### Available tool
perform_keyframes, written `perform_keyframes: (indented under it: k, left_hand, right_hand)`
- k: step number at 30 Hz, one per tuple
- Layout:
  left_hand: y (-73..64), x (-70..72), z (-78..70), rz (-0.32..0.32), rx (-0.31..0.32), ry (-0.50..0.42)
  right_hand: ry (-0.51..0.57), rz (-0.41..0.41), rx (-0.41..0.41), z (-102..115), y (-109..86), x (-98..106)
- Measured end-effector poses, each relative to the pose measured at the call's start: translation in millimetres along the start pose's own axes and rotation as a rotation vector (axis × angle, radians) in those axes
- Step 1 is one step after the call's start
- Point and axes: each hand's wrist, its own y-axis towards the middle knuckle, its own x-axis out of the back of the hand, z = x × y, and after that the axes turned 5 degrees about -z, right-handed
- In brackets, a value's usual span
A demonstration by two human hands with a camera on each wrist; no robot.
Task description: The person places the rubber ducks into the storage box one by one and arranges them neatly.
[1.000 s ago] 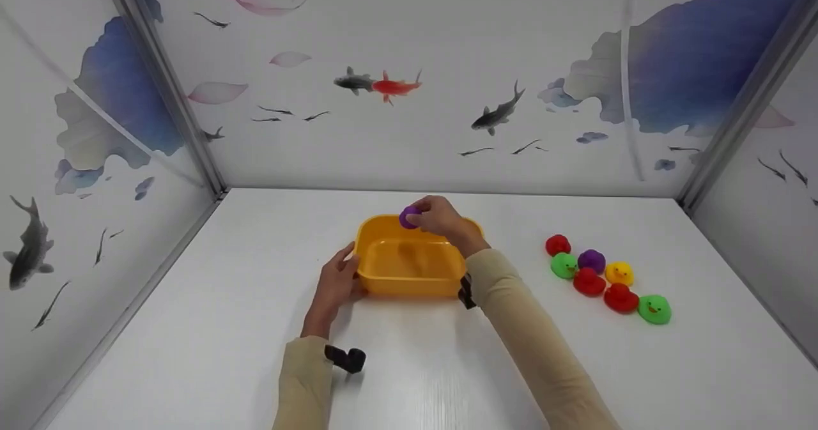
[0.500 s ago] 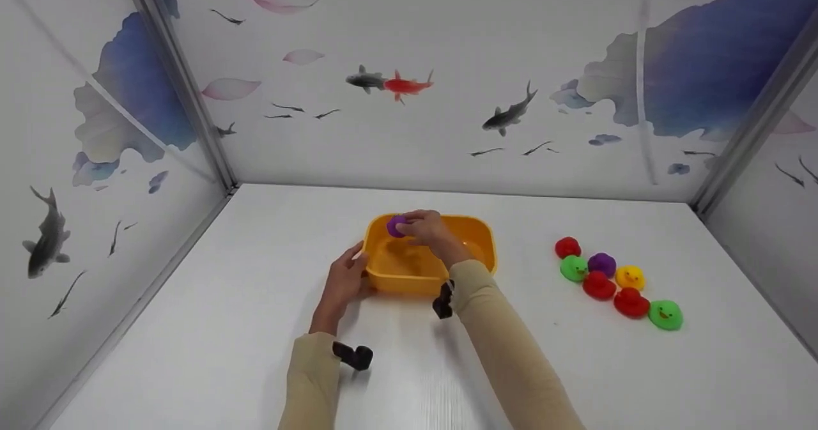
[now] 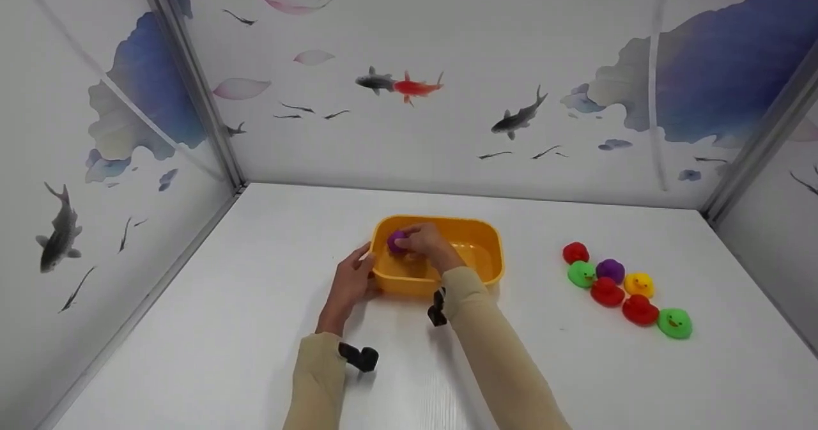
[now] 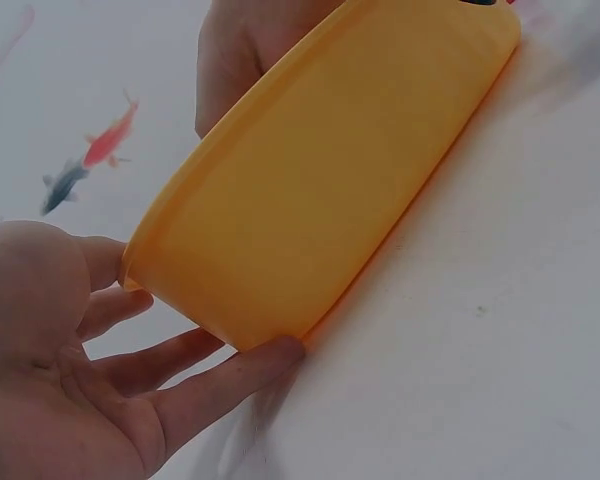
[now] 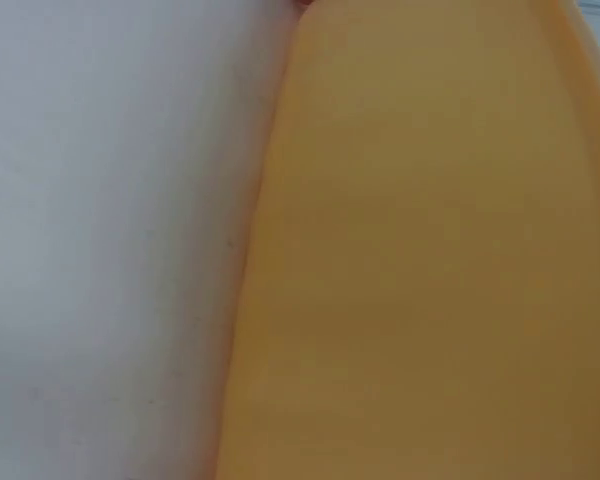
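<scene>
The yellow plastic basin (image 3: pixel 404 284) stands on the table in front of me. My left hand (image 3: pixel 349 283) grips its left front corner; in the left wrist view, thumb and fingers lie against the outer wall (image 4: pixel 320 170) and rim. Inside the left part of the basin, my right hand (image 3: pixel 429 241) pinches a purple rubber duck (image 3: pixel 395 241), partly covered by the fingers. I cannot tell if this duck touches the basin floor. The right wrist view is filled mostly by the basin's outer wall (image 5: pixel 410 250), with the right hand and duck out of sight there.
To the right on the white table (image 3: pixel 524 366) lie several rubber ducks, among them a purple one (image 3: pixel 610 271), a yellow one (image 3: pixel 639 284), a red one (image 3: pixel 640 310) and a green one (image 3: pixel 675 322). Walls printed with fish enclose the table's back and sides.
My right hand has lowered the purple duck from above the basin's back rim down into its left part. The left hand keeps its place on the basin. The head view has shifted slightly.
</scene>
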Motion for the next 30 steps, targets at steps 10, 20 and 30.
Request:
perform_keyframes:
  k: [10, 20, 30]
  left_hand:
    - [-0.4, -0.9, 0.3, 0.006, -0.009, -0.002]
    - [-1.7, -0.6, 0.8, -0.004, -0.030, -0.007]
    - [-1.1, -1.5, 2.8, -0.002, -0.006, 0.015]
  right_hand:
    - [-0.039, -0.005, -0.044, -5, 5.8, -3]
    - [-0.165, 0.071, 0.061, 18, -12.7, 31]
    - [-0.218, 0.132, 0.218, 33, -50.1, 95]
